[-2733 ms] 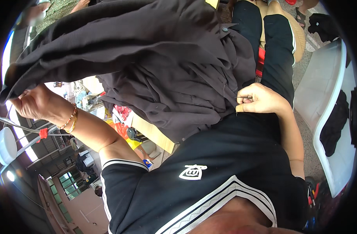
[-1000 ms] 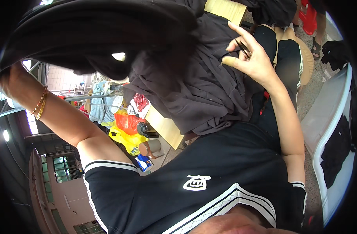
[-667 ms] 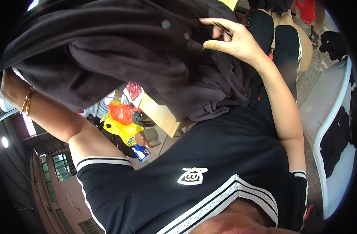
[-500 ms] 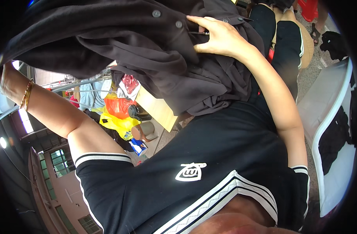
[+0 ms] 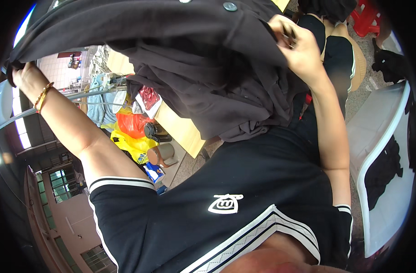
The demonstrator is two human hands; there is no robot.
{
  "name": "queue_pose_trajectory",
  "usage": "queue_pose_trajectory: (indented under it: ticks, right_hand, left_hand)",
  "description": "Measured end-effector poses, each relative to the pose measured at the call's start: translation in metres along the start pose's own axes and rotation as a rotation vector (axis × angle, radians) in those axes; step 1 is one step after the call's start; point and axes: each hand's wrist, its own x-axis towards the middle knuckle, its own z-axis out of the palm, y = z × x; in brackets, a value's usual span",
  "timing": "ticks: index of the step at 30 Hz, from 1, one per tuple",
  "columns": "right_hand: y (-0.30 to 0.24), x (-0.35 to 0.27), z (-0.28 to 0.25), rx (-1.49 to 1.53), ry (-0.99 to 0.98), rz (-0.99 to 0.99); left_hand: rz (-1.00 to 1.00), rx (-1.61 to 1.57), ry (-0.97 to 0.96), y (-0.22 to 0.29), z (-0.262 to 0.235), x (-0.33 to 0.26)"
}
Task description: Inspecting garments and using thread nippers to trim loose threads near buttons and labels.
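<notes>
A dark grey-black buttoned shirt (image 5: 217, 68) is stretched across the upper view, its lower folds bunched in my lap. At the far left my left hand (image 5: 27, 76) is closed on one end of the cloth, arm stretched out. My right hand (image 5: 302, 52) is closed at the shirt's right edge, fingers curled and a little blurred. A small metal tool (image 5: 289, 37), which looks like thread snips, shows partly between its fingers. A pale button (image 5: 229, 6) sits on the cloth strip between the hands.
Left of my lap stand a wooden board (image 5: 180, 129), a yellow bag (image 5: 133, 145), a red bag (image 5: 133, 125) and a brown cup (image 5: 160, 154). A white plastic tub (image 5: 376, 132) with dark cloth lies at right. Beyond is a red stool (image 5: 366, 18).
My right hand has moved right and its spread fingers have curled in. My left hand has shifted slightly right and now visibly grips the cloth. The button strip has moved upward and right.
</notes>
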Motion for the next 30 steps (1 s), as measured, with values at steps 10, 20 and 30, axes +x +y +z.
queue_pose_trajectory:
  ticks: [10,20,30]
  right_hand:
    - [-0.012,-0.065,-0.059,-0.358,-0.044,0.088]
    - [0.004,-0.079,-0.036,-0.292,0.051,0.114]
    - [0.006,-0.083,-0.036,-0.215,0.061,0.152]
  left_hand:
    - [-0.351,0.784,-0.333,-0.131,-0.017,-0.168]
    - [-0.268,0.444,-1.195,-0.005,0.17,-0.485]
    - [-0.255,0.617,-1.003,-0.023,0.176,-0.523]
